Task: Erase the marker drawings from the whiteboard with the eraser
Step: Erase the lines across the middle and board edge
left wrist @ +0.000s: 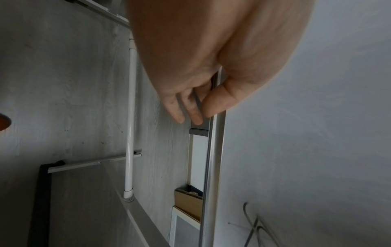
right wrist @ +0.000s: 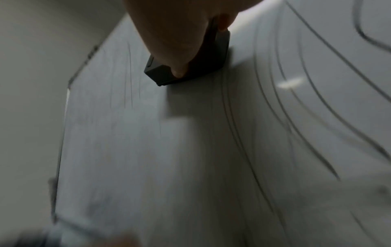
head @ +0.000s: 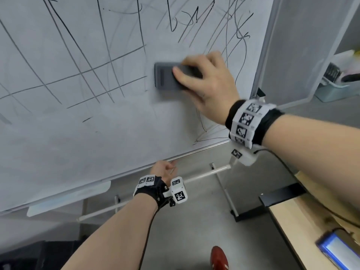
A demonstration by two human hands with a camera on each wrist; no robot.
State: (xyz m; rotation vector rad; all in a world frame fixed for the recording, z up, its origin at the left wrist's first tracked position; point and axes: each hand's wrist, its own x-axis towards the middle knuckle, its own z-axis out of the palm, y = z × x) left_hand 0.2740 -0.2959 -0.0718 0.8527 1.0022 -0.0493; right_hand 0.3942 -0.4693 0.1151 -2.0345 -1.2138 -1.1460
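Note:
A dark grey block eraser (head: 167, 76) (right wrist: 203, 56) lies flat against the whiteboard (head: 109, 133), right of centre. My right hand (head: 202, 78) (right wrist: 180, 50) grips it, thumb on its front face and fingers over the top edge. Black marker lines (head: 93, 71) cross the upper board and run along its right side (head: 237, 32); the lower middle shows only faint smears. My left hand (head: 163, 169) (left wrist: 203, 100) holds the board's bottom frame (head: 194, 152) (left wrist: 217, 150), thumb in front and fingers behind.
The board's white tubular stand (head: 206, 173) and black foot (head: 249, 214) are on the grey floor. A wooden table (head: 303, 227) with a blue-lit device (head: 339, 250) is at lower right. A bin of supplies (head: 337, 80) is at far right. A red shoe (head: 219, 259) is below.

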